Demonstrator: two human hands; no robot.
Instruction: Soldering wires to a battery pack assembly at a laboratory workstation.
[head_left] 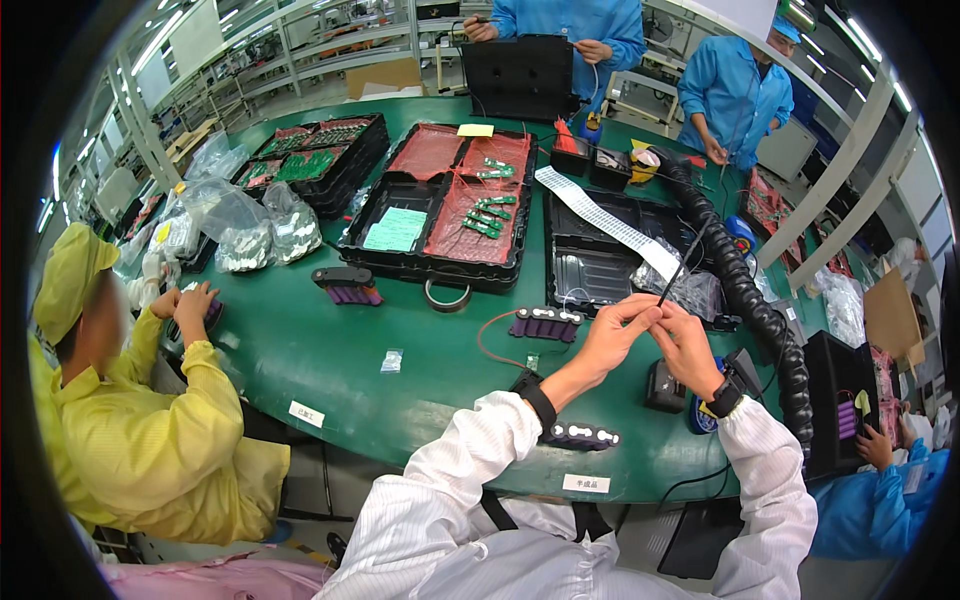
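My left hand [612, 338] and my right hand [688, 345] meet above the table, fingertips pinched together. From between them a thin black rod [676, 275] slants up to the right; its lower end is hidden by my fingers. Left of my left hand lies a battery pack [545, 323] of purple cells in a black holder, with a red wire and a white wire. A small green circuit board [533, 360] sits just in front of it. Below my forearms, near the table edge, is another battery pack [585, 436].
Black trays [430, 268] hold red bubble wrap and green circuit boards. A white label strip [610, 222] crosses another tray. A black flexible duct [735, 270] runs down the right. Beside my right wrist stand a black box [665, 386] and blue spool [703, 410]. Co-worker in yellow [140, 420] sits left.
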